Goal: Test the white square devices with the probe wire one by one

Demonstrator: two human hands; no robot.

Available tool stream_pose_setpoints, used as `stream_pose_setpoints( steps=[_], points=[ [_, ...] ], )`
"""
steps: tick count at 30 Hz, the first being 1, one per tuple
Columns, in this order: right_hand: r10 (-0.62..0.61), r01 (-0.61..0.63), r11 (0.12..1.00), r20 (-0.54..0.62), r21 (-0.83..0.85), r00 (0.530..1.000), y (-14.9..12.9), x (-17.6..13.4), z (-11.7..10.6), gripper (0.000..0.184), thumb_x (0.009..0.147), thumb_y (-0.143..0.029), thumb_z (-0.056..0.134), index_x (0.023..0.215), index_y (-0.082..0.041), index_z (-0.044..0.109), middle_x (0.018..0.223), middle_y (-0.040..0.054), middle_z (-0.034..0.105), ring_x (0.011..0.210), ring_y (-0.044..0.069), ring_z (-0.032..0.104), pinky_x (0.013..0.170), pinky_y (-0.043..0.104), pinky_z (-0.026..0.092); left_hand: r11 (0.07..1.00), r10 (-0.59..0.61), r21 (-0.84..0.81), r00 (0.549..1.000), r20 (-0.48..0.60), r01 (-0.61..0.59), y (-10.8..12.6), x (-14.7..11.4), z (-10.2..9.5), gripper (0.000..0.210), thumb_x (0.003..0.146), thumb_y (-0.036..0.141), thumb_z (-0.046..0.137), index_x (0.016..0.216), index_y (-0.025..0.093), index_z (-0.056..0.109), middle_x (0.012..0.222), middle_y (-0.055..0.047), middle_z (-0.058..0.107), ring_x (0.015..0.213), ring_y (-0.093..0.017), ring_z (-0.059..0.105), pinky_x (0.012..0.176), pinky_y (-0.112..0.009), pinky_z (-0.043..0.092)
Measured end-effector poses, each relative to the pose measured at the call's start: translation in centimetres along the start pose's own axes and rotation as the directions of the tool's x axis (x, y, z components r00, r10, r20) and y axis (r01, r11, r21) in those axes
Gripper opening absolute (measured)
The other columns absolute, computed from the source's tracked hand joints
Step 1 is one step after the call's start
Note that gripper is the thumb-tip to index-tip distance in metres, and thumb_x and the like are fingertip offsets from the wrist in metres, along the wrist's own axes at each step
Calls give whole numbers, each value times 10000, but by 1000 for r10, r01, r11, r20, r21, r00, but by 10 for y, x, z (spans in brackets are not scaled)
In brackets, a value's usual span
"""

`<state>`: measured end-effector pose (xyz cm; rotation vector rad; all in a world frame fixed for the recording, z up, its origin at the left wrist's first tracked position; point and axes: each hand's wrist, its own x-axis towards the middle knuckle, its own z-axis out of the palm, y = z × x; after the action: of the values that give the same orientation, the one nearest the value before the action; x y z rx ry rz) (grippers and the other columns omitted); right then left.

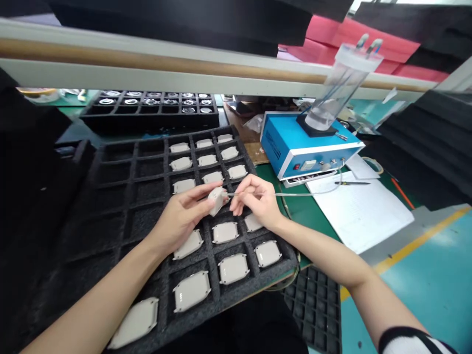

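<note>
My left hand [186, 211] pinches a beige watch case [217, 200] between thumb and fingers, tilted on edge above the tray. In my right hand [258, 199] is a thin clear tube [295, 194], its narrow tip pointing at the case's side. Whether the tip touches the case is hard to make out. Below both hands lies a black foam tray [208, 248] with square compartments. Several more beige watch cases [233, 268] lie flat in its right-hand compartments. Most compartments on the left hold nothing.
The tube runs to a blue box-shaped machine [313, 142] carrying a clear cylinder [328, 98]. Papers [361, 211] with a pen [352, 183] lie at right. Behind stands a black tray [147, 115] of round parts. A shelf edge [184, 73] crosses above.
</note>
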<state>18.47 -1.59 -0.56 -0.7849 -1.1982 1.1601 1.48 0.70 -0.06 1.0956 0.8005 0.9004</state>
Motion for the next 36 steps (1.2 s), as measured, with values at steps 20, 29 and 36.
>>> stream_pose_setpoints(
  steps=[20,29,36],
  points=[
    [26,-26,1000,-12,-4,1000,-1,-1,1,76,688,-210,564,677,-182,494,511,-29,640,389,101,559,388,191,461,1000,20,10,1000,-17,-20,2,-2,1,377,648,269,781,1015,219,713,1011,-66,713,945,-219,648,861,-308,499],
    [25,-25,1000,-12,2,1000,-2,-1,1,62,685,-193,556,676,-180,497,509,-30,639,384,99,557,388,189,463,1000,15,-9,1000,-8,-15,2,-2,2,368,658,257,775,1018,216,711,1009,-59,715,942,-205,651,845,-271,500],
    [21,-21,1000,-9,1,1000,-1,-1,2,64,695,-188,555,678,-179,495,510,-25,637,383,101,557,384,191,460,1000,13,-3,1000,-11,-13,2,-2,1,379,655,263,776,1026,215,709,1022,-68,712,951,-214,647,852,-283,494]
  ],
)
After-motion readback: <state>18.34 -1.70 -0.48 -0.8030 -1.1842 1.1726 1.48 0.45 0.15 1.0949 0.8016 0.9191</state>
